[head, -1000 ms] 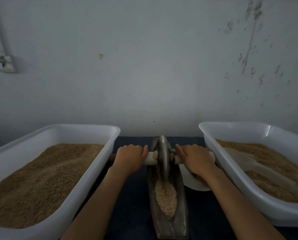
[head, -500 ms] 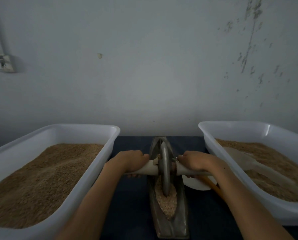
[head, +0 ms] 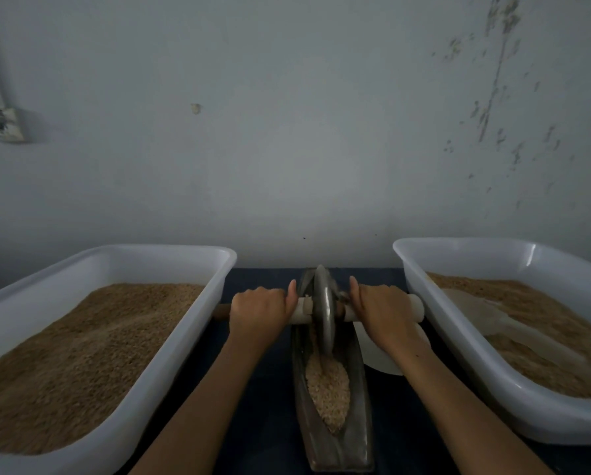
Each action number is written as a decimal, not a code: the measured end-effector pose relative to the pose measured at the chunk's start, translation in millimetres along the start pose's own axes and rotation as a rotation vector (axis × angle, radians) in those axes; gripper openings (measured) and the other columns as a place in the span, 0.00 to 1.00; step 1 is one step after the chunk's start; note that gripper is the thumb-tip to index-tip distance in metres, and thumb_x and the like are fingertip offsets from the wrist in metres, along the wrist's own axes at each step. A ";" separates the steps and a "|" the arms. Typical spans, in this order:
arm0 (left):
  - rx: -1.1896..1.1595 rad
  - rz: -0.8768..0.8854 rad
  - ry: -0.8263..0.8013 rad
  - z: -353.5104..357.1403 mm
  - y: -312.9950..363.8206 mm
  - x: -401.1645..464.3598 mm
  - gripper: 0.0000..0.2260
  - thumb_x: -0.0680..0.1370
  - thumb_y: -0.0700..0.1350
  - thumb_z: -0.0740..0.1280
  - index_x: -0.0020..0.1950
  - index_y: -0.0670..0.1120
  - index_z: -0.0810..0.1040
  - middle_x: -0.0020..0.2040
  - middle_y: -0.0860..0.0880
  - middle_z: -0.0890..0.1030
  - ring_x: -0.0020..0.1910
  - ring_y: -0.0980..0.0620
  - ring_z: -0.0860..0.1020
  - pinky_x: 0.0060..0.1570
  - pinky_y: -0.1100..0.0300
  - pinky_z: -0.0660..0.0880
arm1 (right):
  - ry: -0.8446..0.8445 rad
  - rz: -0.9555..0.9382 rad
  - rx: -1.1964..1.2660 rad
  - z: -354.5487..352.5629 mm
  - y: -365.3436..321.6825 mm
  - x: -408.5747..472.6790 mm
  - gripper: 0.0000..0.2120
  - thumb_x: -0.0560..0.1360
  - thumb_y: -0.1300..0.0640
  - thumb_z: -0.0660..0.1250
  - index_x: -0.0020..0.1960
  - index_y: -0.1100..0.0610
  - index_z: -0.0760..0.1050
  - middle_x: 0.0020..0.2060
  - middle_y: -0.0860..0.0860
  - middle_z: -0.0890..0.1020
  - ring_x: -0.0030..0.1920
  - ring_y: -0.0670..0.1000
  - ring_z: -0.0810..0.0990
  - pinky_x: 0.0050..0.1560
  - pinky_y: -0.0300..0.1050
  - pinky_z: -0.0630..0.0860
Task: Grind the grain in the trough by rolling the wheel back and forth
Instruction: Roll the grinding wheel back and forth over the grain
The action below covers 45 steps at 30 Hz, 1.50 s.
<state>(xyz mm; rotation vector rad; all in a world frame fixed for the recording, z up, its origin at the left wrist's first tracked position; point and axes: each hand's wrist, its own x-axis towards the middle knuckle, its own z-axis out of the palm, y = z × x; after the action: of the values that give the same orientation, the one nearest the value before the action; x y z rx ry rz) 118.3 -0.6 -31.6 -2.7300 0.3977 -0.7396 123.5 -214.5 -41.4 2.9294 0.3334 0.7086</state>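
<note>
A narrow dark metal trough (head: 359, 433) lies lengthwise on the dark table between two tubs. Pale grain (head: 328, 389) fills its near half. A grey metal wheel (head: 322, 310) stands upright in the far part of the trough, on a pale axle handle (head: 302, 310) that runs left and right. My left hand (head: 258, 311) grips the axle left of the wheel, thumb pointing up beside it. My right hand (head: 383, 310) grips the axle on the right side, and the axle's white end (head: 415, 305) sticks out past it.
A white tub (head: 170, 347) heaped with brown grain stands at the left. A second white tub (head: 458, 337) at the right holds grain and a pale scoop (head: 472, 310). A white dish (head: 376, 354) lies under my right wrist. The grey wall rises just behind the trough.
The wheel rolled toward me half a second ago and has now rolled back to the far part of the trough, both hands moving with the axle.
</note>
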 end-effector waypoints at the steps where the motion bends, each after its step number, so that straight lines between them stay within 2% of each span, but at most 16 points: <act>1: -0.008 0.000 -0.006 -1.8 -0.1 0.0 0.18 0.80 0.48 0.62 0.68 0.46 0.66 0.39 0.49 0.78 0.30 0.53 0.72 0.30 0.60 0.64 | 0.005 -0.001 -0.007 -0.5 0.8 0.5 0.28 0.80 0.63 0.56 0.78 0.56 0.50 0.49 0.52 0.80 0.45 0.53 0.79 0.37 0.46 0.65; 3: 0.040 0.061 -0.029 3.2 -0.7 2.1 0.27 0.80 0.46 0.62 0.74 0.44 0.53 0.46 0.47 0.77 0.35 0.52 0.73 0.32 0.59 0.66 | -0.001 0.001 0.011 -5.9 -0.9 1.9 0.23 0.82 0.60 0.54 0.76 0.55 0.57 0.49 0.53 0.80 0.46 0.54 0.79 0.38 0.46 0.66; 5: 0.006 0.083 -0.053 3.8 -4.7 4.5 0.32 0.79 0.45 0.62 0.76 0.44 0.46 0.50 0.45 0.76 0.39 0.50 0.74 0.34 0.58 0.68 | -0.048 0.038 0.051 -12.9 -0.4 5.0 0.16 0.84 0.54 0.49 0.66 0.55 0.71 0.47 0.54 0.81 0.45 0.55 0.80 0.39 0.47 0.69; 7: -0.124 0.058 -0.108 2.1 -7.6 7.6 0.32 0.79 0.45 0.62 0.76 0.43 0.46 0.54 0.43 0.75 0.44 0.47 0.76 0.37 0.56 0.69 | -0.155 0.082 0.168 -21.0 1.8 6.0 0.23 0.84 0.47 0.45 0.53 0.57 0.76 0.46 0.55 0.81 0.45 0.56 0.80 0.45 0.48 0.72; 10: -0.372 -0.015 -0.265 0.0 -10.2 12.5 0.31 0.78 0.46 0.64 0.75 0.43 0.51 0.57 0.41 0.73 0.48 0.45 0.76 0.40 0.54 0.69 | -0.417 0.091 0.306 -33.7 5.7 8.0 0.25 0.83 0.43 0.44 0.45 0.55 0.74 0.47 0.55 0.81 0.45 0.53 0.78 0.47 0.48 0.70; 12: -0.543 -0.117 -0.397 1.6 -13.8 16.6 0.16 0.80 0.50 0.59 0.63 0.41 0.66 0.48 0.44 0.77 0.40 0.51 0.76 0.38 0.59 0.69 | -0.563 0.067 0.411 -40.1 10.2 9.5 0.26 0.83 0.42 0.44 0.40 0.54 0.73 0.41 0.53 0.81 0.40 0.50 0.77 0.43 0.44 0.69; 14: -0.608 -0.140 -0.541 -1.7 -13.9 17.3 0.17 0.82 0.55 0.50 0.44 0.47 0.71 0.35 0.50 0.78 0.28 0.57 0.75 0.32 0.62 0.67 | -0.619 0.062 0.493 -42.1 13.3 9.9 0.27 0.83 0.42 0.45 0.37 0.53 0.74 0.36 0.50 0.81 0.37 0.47 0.78 0.40 0.41 0.69; 18: -0.778 -0.151 -0.611 -8.3 -16.8 15.8 0.23 0.81 0.56 0.48 0.40 0.45 0.75 0.27 0.51 0.79 0.23 0.56 0.75 0.34 0.61 0.73 | -0.485 0.063 0.458 -44.6 13.2 8.6 0.27 0.83 0.42 0.45 0.35 0.51 0.72 0.33 0.48 0.79 0.36 0.47 0.78 0.40 0.43 0.69; 24: -0.958 -0.192 -0.889 -29.3 -17.6 11.2 0.25 0.83 0.54 0.45 0.37 0.42 0.73 0.21 0.52 0.75 0.17 0.57 0.69 0.22 0.69 0.67 | -0.822 0.118 0.603 -63.1 14.2 8.0 0.28 0.82 0.41 0.47 0.42 0.57 0.78 0.34 0.50 0.81 0.30 0.44 0.78 0.34 0.35 0.71; 27: -0.986 -0.212 -0.949 -28.0 -16.9 8.6 0.25 0.82 0.55 0.46 0.38 0.42 0.73 0.23 0.51 0.75 0.19 0.56 0.69 0.23 0.68 0.67 | -0.756 0.125 0.403 -59.5 6.2 6.1 0.19 0.83 0.45 0.48 0.51 0.56 0.71 0.35 0.47 0.75 0.31 0.42 0.72 0.30 0.33 0.66; 31: -0.965 -0.241 -0.853 -21.7 -13.4 11.5 0.26 0.82 0.56 0.46 0.38 0.43 0.75 0.22 0.52 0.76 0.19 0.57 0.71 0.24 0.67 0.69 | -0.809 0.104 0.527 -58.9 8.2 6.5 0.25 0.84 0.47 0.49 0.53 0.64 0.77 0.45 0.58 0.82 0.35 0.48 0.76 0.39 0.37 0.72; 34: -0.670 -0.162 -0.636 -17.3 -10.9 14.3 0.24 0.81 0.58 0.49 0.46 0.42 0.77 0.28 0.51 0.79 0.24 0.56 0.75 0.31 0.61 0.71 | -0.646 0.148 0.497 -55.4 6.5 6.4 0.26 0.83 0.44 0.46 0.45 0.57 0.76 0.44 0.55 0.82 0.43 0.52 0.80 0.50 0.46 0.72; 36: -0.345 -0.013 -0.490 -15.6 -13.4 13.4 0.22 0.80 0.52 0.60 0.69 0.42 0.64 0.47 0.45 0.79 0.36 0.52 0.76 0.36 0.59 0.70 | -0.497 0.129 0.346 -48.3 3.3 6.4 0.24 0.83 0.44 0.46 0.51 0.56 0.76 0.48 0.55 0.81 0.49 0.54 0.79 0.49 0.48 0.71; 38: -0.118 0.138 -0.372 -4.2 -12.8 13.0 0.37 0.77 0.47 0.65 0.77 0.47 0.44 0.57 0.41 0.73 0.47 0.46 0.76 0.39 0.55 0.70 | -0.336 0.098 0.217 -41.2 1.0 4.4 0.22 0.83 0.46 0.46 0.59 0.55 0.75 0.50 0.55 0.80 0.49 0.54 0.79 0.44 0.45 0.67; 42: 0.019 0.065 -0.204 -3.7 -6.0 8.6 0.40 0.77 0.44 0.65 0.77 0.48 0.39 0.51 0.44 0.75 0.38 0.50 0.71 0.34 0.57 0.68 | -0.101 0.042 0.074 -25.1 -1.1 0.6 0.17 0.84 0.52 0.51 0.71 0.51 0.65 0.51 0.52 0.80 0.49 0.54 0.79 0.45 0.45 0.69; 45: 0.005 0.051 -0.161 2.3 -5.2 6.8 0.40 0.77 0.45 0.66 0.76 0.48 0.39 0.50 0.45 0.75 0.38 0.50 0.73 0.35 0.58 0.68 | -0.032 0.046 0.140 -18.2 -0.9 0.7 0.20 0.83 0.56 0.53 0.75 0.49 0.58 0.53 0.51 0.79 0.51 0.53 0.79 0.50 0.46 0.70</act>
<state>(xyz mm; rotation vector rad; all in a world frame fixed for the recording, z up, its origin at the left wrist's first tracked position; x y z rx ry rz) 126.1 2.4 -28.7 -2.7391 0.4266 -0.5024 115.6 -212.5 -25.1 3.0865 0.3272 0.6687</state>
